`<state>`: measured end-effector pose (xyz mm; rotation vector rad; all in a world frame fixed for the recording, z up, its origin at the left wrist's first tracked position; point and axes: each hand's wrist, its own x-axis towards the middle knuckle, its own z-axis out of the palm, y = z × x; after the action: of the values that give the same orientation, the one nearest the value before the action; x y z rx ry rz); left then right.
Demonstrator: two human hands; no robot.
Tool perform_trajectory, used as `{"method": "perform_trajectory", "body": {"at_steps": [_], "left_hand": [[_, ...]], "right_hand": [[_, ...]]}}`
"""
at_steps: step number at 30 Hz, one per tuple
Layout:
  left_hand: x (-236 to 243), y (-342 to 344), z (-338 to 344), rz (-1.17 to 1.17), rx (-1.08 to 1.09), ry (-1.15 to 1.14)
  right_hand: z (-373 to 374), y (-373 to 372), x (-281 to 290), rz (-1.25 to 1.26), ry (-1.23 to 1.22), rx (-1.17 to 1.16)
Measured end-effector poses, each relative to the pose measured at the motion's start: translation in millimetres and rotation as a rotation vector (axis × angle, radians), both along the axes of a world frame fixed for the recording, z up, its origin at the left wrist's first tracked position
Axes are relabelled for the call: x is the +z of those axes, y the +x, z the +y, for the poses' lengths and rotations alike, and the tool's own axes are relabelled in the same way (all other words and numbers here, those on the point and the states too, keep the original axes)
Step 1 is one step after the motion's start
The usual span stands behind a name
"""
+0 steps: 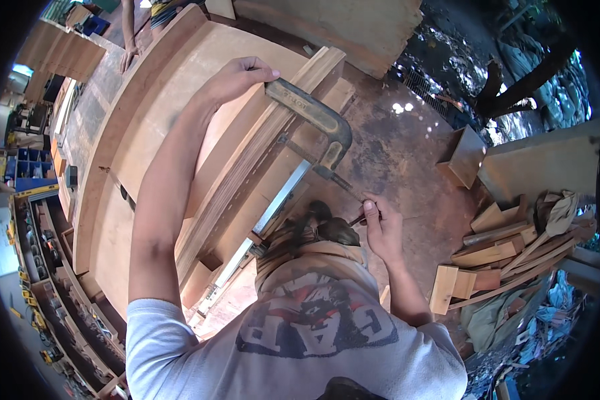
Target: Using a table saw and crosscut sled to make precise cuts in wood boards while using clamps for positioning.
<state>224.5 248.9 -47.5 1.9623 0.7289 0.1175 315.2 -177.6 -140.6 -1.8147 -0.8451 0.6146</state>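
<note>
A large metal C-clamp [313, 110] reaches over the edge of a wooden workpiece made of long boards [247, 160]. My left hand [237, 77] is closed at the clamp's far end, on top of the wood, its thumb against the frame. Low on the right, my right hand [382, 227] pinches the handle at the outer end of the clamp's screw. The screw's tip meets the board's outer side. Below the clamp, a long silver bar clamp [283, 200] runs along the same side of the workpiece.
Scrap wood [490, 250] is piled on the right beside an open wooden box [461, 157]. At far left, a shelf rack [60, 267] holds several tools. Another person's hand [128, 59] rests on a surface at the upper left. My feet [320, 223] are under the bench edge.
</note>
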Motion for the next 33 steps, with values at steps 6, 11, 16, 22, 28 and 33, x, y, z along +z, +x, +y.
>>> {"method": "perform_trajectory", "body": {"at_steps": [6,11,16,22,28,33], "left_hand": [[2.6,-0.8,-3.8,-0.021,0.004,-0.031],[1.0,-6.0,-2.7,-0.027,0.006,-0.030],[0.3,-2.7,-0.5,-0.024,-0.013,-0.005],[-2.7,-9.4,5.1,-0.053,-0.018,-0.021],[0.0,-3.5,3.0,-0.034,0.006,0.006],[-6.2,-7.5,7.7,-0.097,-0.021,-0.002]], "right_hand": [[-3.3,20.2,-9.2,1.078,0.145,0.001],[6.5,-3.5,55.8,0.246,-0.035,-0.101],[18.9,18.8,72.1,-1.068,0.052,1.005],[62.5,17.6,64.9,-0.735,-0.350,1.394],[39.0,37.1,33.8,-0.340,0.375,0.468],[38.3,30.4,29.9,0.669,0.557,0.041]]}}
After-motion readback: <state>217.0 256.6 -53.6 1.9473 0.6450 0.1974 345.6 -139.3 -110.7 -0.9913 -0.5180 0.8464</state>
